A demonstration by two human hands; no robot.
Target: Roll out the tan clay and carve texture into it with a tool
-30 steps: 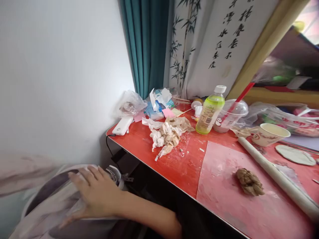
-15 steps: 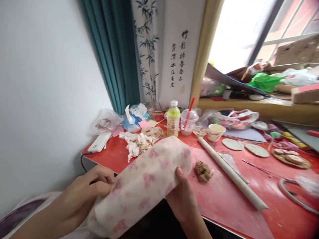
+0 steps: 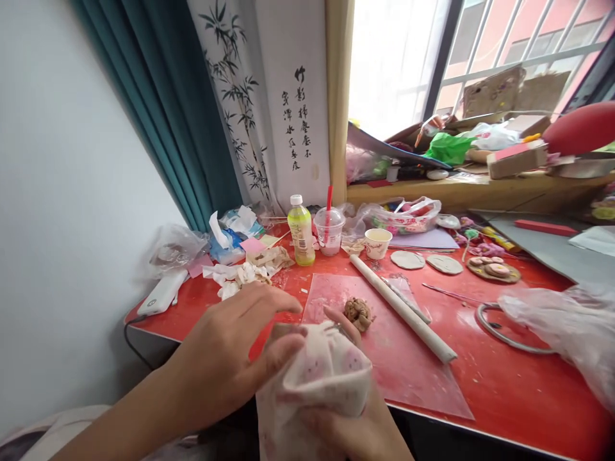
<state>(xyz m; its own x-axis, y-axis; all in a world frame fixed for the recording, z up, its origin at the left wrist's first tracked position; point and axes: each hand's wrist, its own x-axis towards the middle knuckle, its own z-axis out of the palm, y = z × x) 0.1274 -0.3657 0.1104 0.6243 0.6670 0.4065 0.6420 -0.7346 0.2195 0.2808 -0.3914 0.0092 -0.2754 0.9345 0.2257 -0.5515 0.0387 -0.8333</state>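
Observation:
A white cloth piece with a pink print (image 3: 327, 378), tube-like and gathered at its top, is held upright in front of me. My right hand (image 3: 350, 422) grips it from below and behind; its thumb lies across the near side and one fingertip shows past the far rim. My left hand (image 3: 235, 346) is at the cloth's left edge, fingers stretched out and thumb apart, the thumb touching the cloth. Just beyond the cloth, a lump of brown clay (image 3: 358, 314) sits on a translucent mat (image 3: 408, 378).
A pale rolling rod (image 3: 403, 310) lies diagonally across the red table (image 3: 523, 384). Behind stand a drink bottle (image 3: 301, 234), a plastic cup with a red straw (image 3: 329, 230) and a paper cup (image 3: 378, 244). Crumpled tissues (image 3: 247, 274) lie left; flat clay discs (image 3: 444, 264) and a plastic bag (image 3: 567, 333) right.
The cloth has gone from stretched out sideways between both hands to upright and bunched. My left hand has let go of its lower end and moved right to its top. The view has turned right.

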